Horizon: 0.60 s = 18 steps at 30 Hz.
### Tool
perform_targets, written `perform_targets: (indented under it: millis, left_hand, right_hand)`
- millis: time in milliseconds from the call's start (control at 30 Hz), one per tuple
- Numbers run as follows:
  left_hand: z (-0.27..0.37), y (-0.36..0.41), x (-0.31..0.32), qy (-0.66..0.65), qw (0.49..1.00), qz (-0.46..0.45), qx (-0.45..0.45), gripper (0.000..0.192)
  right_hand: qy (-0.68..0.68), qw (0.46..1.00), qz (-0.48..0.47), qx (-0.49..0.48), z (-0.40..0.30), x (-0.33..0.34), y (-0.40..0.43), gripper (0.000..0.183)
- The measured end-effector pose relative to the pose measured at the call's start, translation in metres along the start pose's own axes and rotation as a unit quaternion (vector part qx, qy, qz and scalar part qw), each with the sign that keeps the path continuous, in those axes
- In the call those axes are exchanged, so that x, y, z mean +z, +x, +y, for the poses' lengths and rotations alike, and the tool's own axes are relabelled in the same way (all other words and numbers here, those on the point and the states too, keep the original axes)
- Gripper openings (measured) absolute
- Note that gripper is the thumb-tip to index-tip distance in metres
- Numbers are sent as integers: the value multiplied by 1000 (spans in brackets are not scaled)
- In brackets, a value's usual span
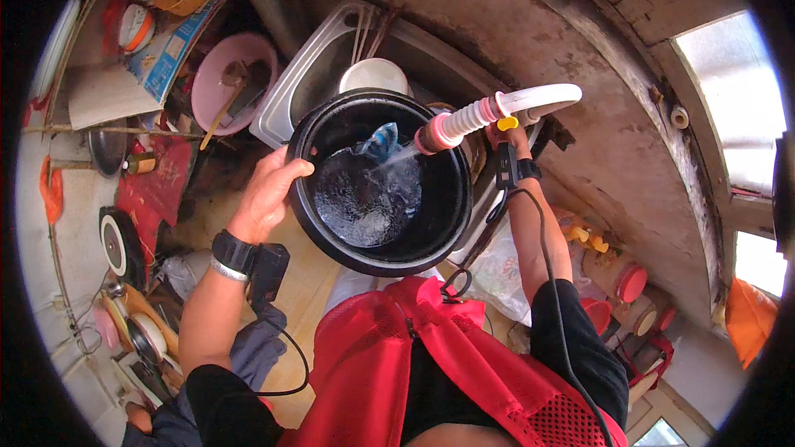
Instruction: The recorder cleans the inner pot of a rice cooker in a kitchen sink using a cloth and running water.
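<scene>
My left hand (266, 189) grips the left rim of a round black tub (450, 217), thumb over the edge. The tub is tilted over the front of the metal sink (282, 96). Water runs into it from a pink and white flexible tap extension (459, 125). Bubbly water (360, 211) covers its bottom, and a patterned blue item (381, 141), perhaps a cloth, lies at the far side. My right hand (508, 136) is beside the tap near a yellow piece (507, 123). The extension and a wrist device partly hide its fingers, so its grip is unclear.
Behind the tub, a round white dish (374, 74) sits in the sink. A pink basin (208, 99) holding a wooden-handled utensil stands to the left. Lidded jars (630, 282) and a clear plastic bag (500, 267) are at the right. Cables hang from both wrists.
</scene>
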State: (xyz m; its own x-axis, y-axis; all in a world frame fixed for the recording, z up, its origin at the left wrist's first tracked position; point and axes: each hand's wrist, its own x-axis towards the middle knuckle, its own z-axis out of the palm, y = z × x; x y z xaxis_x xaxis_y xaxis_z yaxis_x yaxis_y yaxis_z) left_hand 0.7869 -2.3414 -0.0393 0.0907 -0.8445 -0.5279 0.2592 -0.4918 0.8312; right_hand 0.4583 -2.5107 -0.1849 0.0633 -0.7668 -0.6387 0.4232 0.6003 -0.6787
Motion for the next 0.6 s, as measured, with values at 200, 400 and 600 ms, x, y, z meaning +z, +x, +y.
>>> perform_targets:
  millis: [200,400,600]
  left_hand:
    - [-1,-2,-2,-27,999,-8,-21,25]
    - [-12,-5,-10,-26,999,-6,-25,28]
    - [-14,-15,2,-57,997,-15,-46,28]
  right_hand:
    - [-26,999,31,27,4,-18,17,43]
    - [9,999,-5,40,-2,-10,8,41]
    - [-37,995,-65,71,0,-52,35,39]
